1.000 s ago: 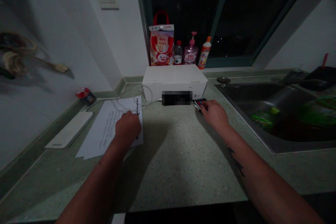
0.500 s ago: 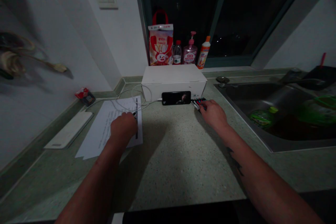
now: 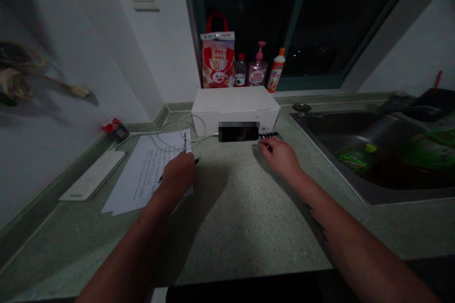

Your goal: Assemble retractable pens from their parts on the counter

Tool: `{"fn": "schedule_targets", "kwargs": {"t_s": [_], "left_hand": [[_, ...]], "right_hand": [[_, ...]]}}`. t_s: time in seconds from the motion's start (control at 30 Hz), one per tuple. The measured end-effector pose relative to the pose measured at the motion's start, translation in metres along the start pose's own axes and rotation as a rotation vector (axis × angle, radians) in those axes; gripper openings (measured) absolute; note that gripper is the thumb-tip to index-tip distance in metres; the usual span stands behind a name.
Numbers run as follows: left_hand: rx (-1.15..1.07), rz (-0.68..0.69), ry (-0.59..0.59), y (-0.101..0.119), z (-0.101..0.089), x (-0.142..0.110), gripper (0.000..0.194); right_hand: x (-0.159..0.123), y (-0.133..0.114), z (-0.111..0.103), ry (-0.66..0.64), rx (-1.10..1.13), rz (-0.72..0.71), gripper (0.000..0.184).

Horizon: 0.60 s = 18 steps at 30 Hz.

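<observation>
My left hand [image 3: 179, 173] is closed around a dark pen [image 3: 195, 161] whose tip sticks out to the right, over the right edge of a printed sheet of paper [image 3: 149, 170] on the green counter. My right hand [image 3: 279, 155] lies on the counter just in front of a row of coloured markers [image 3: 272, 136], fingers curled; whether it holds a marker is hidden. A phone [image 3: 239, 131] leans against a white box [image 3: 234, 104] between the two hands.
A white cable [image 3: 177, 135] loops from the phone over the paper. A flat white slab [image 3: 94, 175] and a small red packet [image 3: 114, 128] lie at the left wall. Bottles and a red bag [image 3: 217, 59] stand on the sill. A steel sink [image 3: 373, 151] with green items is right.
My left hand has lifted the pen off the paper and shifted right. My right hand has drawn back a little from the markers towards the phone.
</observation>
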<state>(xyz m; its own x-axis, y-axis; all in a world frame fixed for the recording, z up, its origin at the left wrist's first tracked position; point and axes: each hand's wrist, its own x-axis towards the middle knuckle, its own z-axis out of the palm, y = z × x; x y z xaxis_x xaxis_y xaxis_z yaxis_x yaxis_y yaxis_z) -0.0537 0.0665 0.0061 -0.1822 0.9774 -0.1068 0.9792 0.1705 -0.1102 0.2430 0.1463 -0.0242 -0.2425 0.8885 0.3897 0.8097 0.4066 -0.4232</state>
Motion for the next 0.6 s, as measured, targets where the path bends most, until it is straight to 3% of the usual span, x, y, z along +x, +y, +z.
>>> {"fn": "schedule_targets", "kwargs": {"t_s": [0.1,0.17,0.27,0.37,0.5,0.6], "left_hand": [[-0.174,0.147,0.069,0.016,0.0,-0.003,0.031],[-0.385,0.293,0.085,0.028,0.004,-0.005,0.028],[-0.629,0.412,0.092,0.042,0.012,-0.009,0.022],[-0.761,0.424,0.088,0.05,0.019,-0.012,0.02],[-0.801,0.357,0.098,0.049,0.017,-0.012,0.024],[-0.816,0.318,0.142,0.046,0.015,-0.009,0.025]], "right_hand": [[-0.009,-0.02,0.006,-0.12,0.191,-0.167,0.025],[-0.016,-0.034,0.011,-0.253,0.319,-0.267,0.033],[-0.023,-0.046,0.017,-0.376,0.402,-0.321,0.025],[-0.023,-0.046,0.02,-0.398,0.483,-0.245,0.013],[-0.013,-0.03,0.02,-0.313,0.638,0.006,0.023],[-0.007,-0.019,0.02,-0.321,0.765,0.206,0.028]]}}
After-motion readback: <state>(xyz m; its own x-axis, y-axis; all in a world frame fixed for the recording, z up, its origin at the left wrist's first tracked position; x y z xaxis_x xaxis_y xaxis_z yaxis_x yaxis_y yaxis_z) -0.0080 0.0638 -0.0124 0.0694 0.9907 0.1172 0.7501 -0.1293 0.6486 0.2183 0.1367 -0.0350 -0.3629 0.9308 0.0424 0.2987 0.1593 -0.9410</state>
